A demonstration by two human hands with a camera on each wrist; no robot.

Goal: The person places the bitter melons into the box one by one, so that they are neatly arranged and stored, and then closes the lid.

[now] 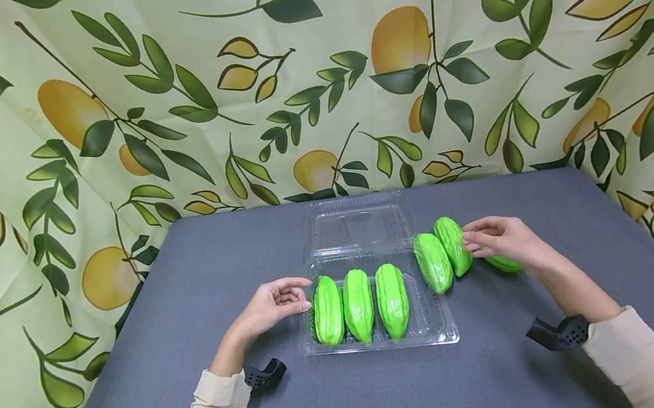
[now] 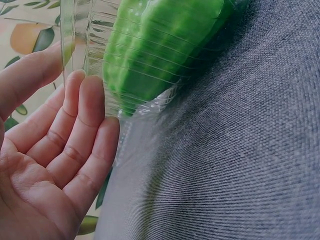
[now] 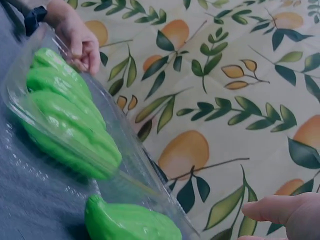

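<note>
A clear plastic clamshell box [image 1: 442, 335] lies on the table with its lid folded back. Inside stand three bright green, ribbed bitter melons [image 1: 358, 305], side by side. My left hand [image 1: 275, 303] is at the box's left rim, pinching its edge; the left wrist view shows the fingertips [image 2: 92, 95] on the plastic wall. Against the box's right side lies one bitter melon [image 1: 434, 263], and another [image 1: 450, 242] leans beside it. My right hand [image 1: 504, 240] hovers there, its fingertips overlapping the second melon in the head view. A further melon [image 1: 503, 264] is partly hidden beneath it.
The grey cloth-covered table [image 1: 232, 245] ends at a patterned curtain [image 1: 169, 149] with leaves and fruit, along the back and sides. The open transparent lid [image 1: 360, 224] reaches toward the far table edge. Black cameras [image 1: 266, 374] sit on both wrists.
</note>
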